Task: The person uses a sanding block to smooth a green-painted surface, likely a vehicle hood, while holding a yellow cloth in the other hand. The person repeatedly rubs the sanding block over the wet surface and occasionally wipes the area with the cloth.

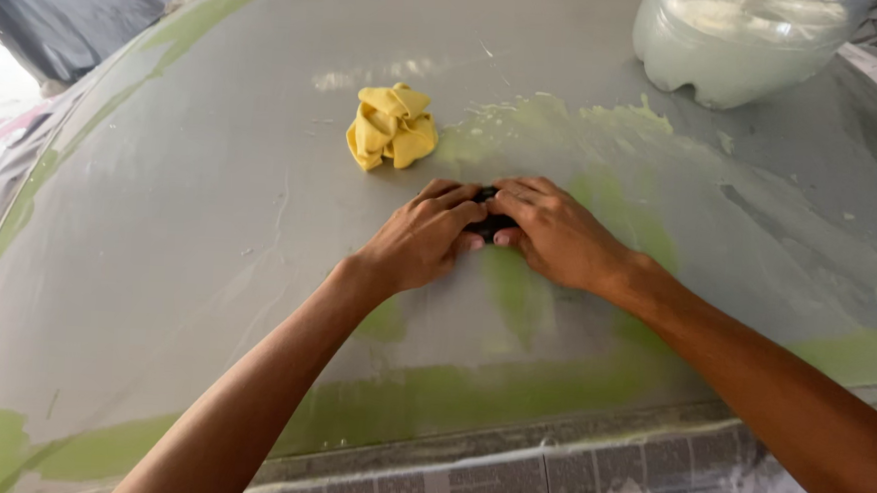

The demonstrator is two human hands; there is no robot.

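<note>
Grey primed car panel (210,215), green patches showing. Left hand (421,238) and right hand (559,233), fingers pressed together, clamp small dark block (490,222) flat at panel centre. Risk: uneven pressure gouges primer; yellow cloth (393,126) near.

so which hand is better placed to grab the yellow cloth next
Left, probably. The left hand sits on the cloth's side of the dark block; the yellow cloth lies up-left of it, while the right hand would cross over.
</note>
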